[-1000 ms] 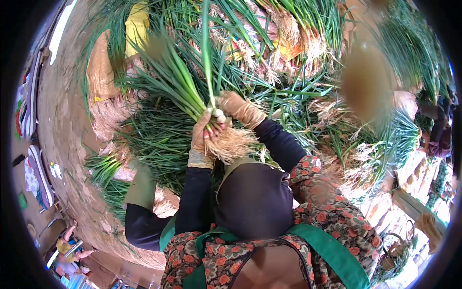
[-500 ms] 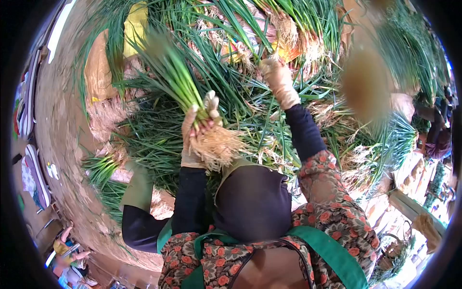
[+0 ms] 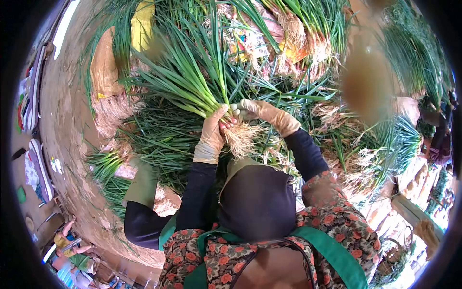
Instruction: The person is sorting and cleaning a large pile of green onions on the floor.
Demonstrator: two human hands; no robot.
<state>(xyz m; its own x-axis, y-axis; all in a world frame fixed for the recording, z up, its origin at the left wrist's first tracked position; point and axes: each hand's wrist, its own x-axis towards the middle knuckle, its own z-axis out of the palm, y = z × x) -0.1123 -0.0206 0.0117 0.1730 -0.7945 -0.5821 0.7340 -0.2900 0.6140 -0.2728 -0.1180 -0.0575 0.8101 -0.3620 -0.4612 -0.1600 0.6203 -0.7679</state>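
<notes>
My left hand [image 3: 211,132], in a pale glove, is closed round a bunch of green onions [image 3: 202,94]. Its long leaves fan up and to the left, while pinkish bases and a tuft of pale roots [image 3: 242,139] hang out below the grip. Against the right side of this bunch is my gloved right hand [image 3: 267,115], its fingers curled in near the left fingertips. What they pinch, if anything, is hidden. Under both hands spreads a heap of loose green onions [image 3: 163,139].
More green onions [image 3: 317,43] lie roots toward me at the far side. A brown sack [image 3: 106,67] and yellow sack [image 3: 142,26] lie at the upper left. A dark cloth-covered rounded shape [image 3: 257,204] sits below my hands. Another person [image 3: 440,139] is at the right edge.
My right hand has come from the far heap down and left to the bunch. My left hand has shifted right with the bunch, whose leaves now spread wider.
</notes>
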